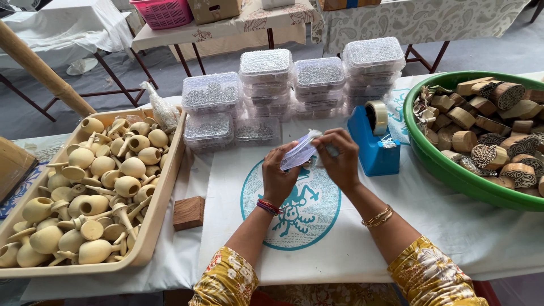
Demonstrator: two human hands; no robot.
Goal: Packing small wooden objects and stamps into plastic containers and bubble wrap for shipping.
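We held the small packet (300, 152) between our left hand (279, 177) and right hand (339, 161) above the middle of the table (453, 232), over the round print (292, 212) on its cloth. To our left lay the tray (153, 221) filled with wooden pieces (93, 187), a wooden block (188, 213) just beside its near corner. Behind our hands stood the stacked boxes (294, 85), the tape dispenser (375, 139) just right of our hands, and the basin (453, 170) of carved blocks (493, 136) at the far right.
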